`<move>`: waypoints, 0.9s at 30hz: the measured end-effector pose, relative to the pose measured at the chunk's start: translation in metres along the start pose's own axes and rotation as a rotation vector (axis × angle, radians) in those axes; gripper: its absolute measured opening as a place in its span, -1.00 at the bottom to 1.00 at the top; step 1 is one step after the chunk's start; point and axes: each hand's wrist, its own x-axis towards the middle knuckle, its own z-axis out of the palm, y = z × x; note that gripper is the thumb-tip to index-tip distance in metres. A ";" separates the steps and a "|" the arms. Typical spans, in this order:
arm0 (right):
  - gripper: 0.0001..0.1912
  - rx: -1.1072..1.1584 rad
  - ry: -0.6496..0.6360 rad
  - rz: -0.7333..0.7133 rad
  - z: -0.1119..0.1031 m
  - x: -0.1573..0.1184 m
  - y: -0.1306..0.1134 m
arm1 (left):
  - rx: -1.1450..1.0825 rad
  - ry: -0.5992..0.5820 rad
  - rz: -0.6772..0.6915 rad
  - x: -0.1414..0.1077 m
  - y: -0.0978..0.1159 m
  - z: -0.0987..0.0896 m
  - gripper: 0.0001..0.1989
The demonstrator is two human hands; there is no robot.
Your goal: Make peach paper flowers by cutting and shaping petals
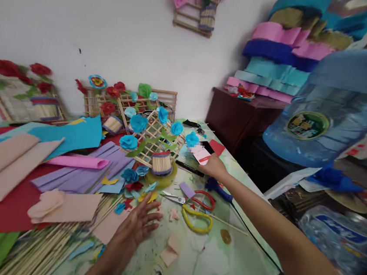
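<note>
My right hand (pixel 214 165) reaches across the table and grips the near edge of a smartphone (pixel 201 155) with a lit white and pink screen. My left hand (pixel 138 220) is open above the near part of the table, its fingers spread and nothing in it. Just beyond its fingertips lie scissors (pixel 196 220) with red and yellow handles, beside scraps of peach paper (pixel 170 252). A bamboo lattice (pixel 157 141) carrying blue paper flowers (pixel 138 123) leans behind, with a roll of tape (pixel 168 177) at its foot. A blue-handled tool (pixel 219 190) with a black cord lies under my right forearm.
Coloured paper sheets (pixel 72 139) and thin sticks (pixel 43 249) cover the table's left side. More lattices with red flowers (pixel 39 70) lean on the wall. A large water bottle (pixel 324 108) and a dark cabinet (pixel 234 116) stand to the right.
</note>
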 end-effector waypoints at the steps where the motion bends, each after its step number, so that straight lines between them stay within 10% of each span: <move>1: -0.27 -0.017 -0.009 0.005 0.007 0.008 -0.007 | 0.003 -0.006 0.001 0.000 0.000 0.000 -0.47; 10: -0.12 -0.045 -0.051 0.088 0.056 0.044 -0.039 | 0.030 -0.047 0.020 0.000 -0.002 -0.004 -0.50; 18: -0.18 -0.136 -0.035 0.018 0.044 0.033 -0.047 | 0.514 -0.073 0.128 0.002 -0.011 -0.012 -0.56; 27: -0.56 -0.053 0.001 -0.420 0.003 -0.090 -0.037 | 1.436 -0.295 0.322 -0.010 -0.028 0.012 -0.54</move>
